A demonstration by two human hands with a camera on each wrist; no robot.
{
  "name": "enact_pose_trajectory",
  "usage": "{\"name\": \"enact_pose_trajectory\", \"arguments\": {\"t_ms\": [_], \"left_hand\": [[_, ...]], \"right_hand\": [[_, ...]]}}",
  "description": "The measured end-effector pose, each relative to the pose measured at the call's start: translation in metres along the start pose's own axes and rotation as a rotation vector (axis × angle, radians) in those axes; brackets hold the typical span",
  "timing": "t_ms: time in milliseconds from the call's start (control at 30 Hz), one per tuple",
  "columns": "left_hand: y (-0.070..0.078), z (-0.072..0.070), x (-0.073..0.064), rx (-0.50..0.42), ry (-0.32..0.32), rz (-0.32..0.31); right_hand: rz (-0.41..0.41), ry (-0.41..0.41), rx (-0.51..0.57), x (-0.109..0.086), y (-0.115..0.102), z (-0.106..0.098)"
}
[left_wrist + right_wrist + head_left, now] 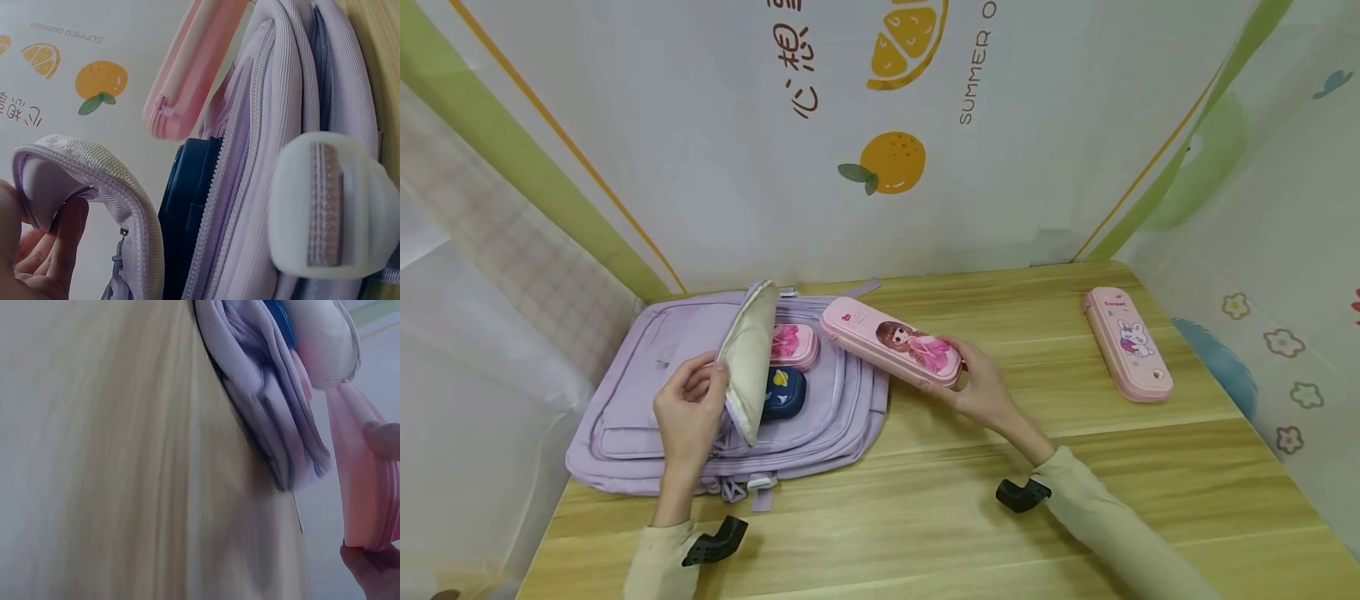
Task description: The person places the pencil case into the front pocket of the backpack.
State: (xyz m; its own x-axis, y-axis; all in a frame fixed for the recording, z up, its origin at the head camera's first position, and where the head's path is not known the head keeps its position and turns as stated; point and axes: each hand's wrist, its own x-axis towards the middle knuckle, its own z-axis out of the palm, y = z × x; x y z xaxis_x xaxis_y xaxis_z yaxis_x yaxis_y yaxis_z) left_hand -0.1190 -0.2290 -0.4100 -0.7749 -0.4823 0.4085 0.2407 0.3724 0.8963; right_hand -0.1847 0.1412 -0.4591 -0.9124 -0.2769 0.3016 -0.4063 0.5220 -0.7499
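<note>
A lilac backpack (647, 350) lies flat on the wooden table, its front pocket unzipped. My left hand (691, 408) pinches the edge of the pocket flap (748, 367) and holds it raised, cream lining outward. Inside the pocket sit a navy case (785, 393) with a planet print and a pink case (795, 346), both partly hidden by the flap. My right hand (981, 387) grips one end of a pink pencil case (891, 342) printed with a long-haired girl. Its far end hangs over the backpack's right side, close to the pocket opening.
At the table's right lies another pink pencil case (1127, 343) with a rabbit print. A white buckle (334, 206) sticks out from the backpack's near side. Printed curtains (1000, 192) hang behind and beside the wooden table (910, 517).
</note>
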Motion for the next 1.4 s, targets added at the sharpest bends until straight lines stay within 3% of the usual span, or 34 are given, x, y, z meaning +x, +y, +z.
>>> {"name": "enact_pose_trajectory", "arguments": {"t_ms": [167,467,700,800,1000,1233,1400], "left_hand": [[-0.014,0.0,0.002,-0.008,0.001,0.001],[-0.011,0.004,0.004,-0.088,-0.019,0.016],[-0.002,0.004,0.011,-0.125,0.007,0.031],[0.001,0.003,0.014,-0.135,0.004,0.027],[0.008,0.003,0.02,-0.13,-0.01,0.008],[0.017,0.006,0.025,-0.161,-0.009,-0.003],[0.02,0.007,0.024,-0.18,0.012,-0.011]], "right_hand": [[-0.025,-0.058,0.062,-0.002,-0.008,0.014],[-0.049,-0.125,0.134,-0.006,-0.02,0.03],[-0.017,-0.111,0.356,-0.001,-0.02,0.032],[-0.043,-0.121,0.368,0.002,-0.019,0.032],[-0.093,-0.116,0.283,0.005,-0.018,0.035],[-0.006,-0.112,0.479,0.013,-0.026,0.044],[0.008,-0.069,0.503,0.017,-0.03,0.051]]}}
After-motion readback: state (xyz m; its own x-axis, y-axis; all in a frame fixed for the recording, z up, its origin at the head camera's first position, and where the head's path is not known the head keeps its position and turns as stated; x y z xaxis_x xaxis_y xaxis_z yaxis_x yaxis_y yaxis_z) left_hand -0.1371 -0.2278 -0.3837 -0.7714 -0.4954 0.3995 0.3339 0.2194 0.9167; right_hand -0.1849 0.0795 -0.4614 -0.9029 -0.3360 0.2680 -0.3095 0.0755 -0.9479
